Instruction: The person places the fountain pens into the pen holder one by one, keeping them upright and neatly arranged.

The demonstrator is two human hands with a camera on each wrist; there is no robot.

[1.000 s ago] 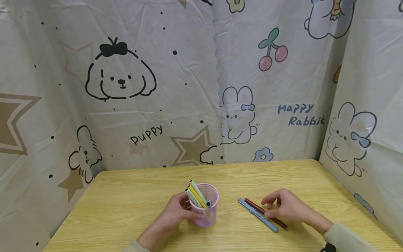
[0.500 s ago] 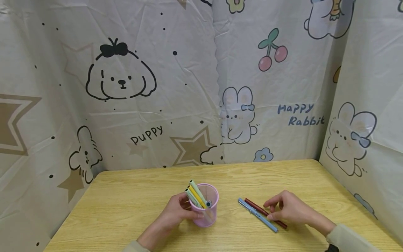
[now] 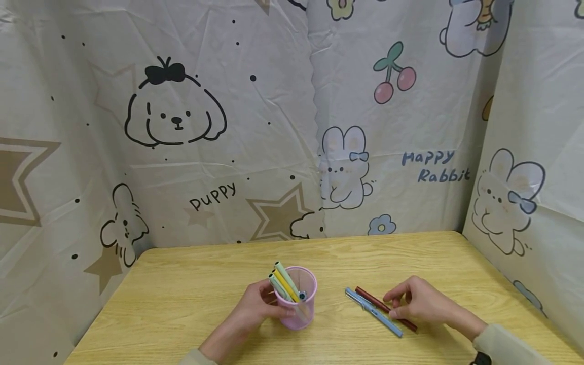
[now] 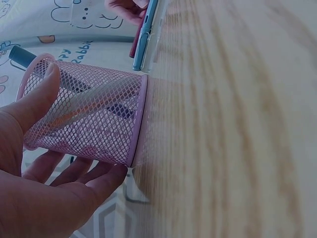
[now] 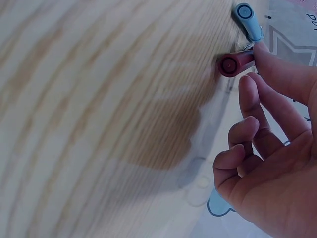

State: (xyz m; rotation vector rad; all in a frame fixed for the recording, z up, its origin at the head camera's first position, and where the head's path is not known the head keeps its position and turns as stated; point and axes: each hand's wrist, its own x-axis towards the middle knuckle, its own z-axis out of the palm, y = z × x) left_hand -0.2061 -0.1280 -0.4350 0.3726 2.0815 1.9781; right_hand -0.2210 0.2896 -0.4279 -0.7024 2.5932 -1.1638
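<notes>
Pink cylindrical mesh cup (image 3: 305,312) gripped by left hand (image 3: 255,305); slim dark-red pen (image 3: 375,301) straddled by right hand (image 3: 422,304), its fingers' closure uncertain.

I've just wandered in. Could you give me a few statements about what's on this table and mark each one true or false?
1. The left hand holds a pink mesh cup. True.
2. A yellow pen stands in the cup. True.
3. Both hands are on the cup. False: the right hand is at the dark red pen.
4. The blue pen lies on the table beside the dark red one. True.
5. The loose pens lie to the left of the cup. False: they lie to its right.
</notes>
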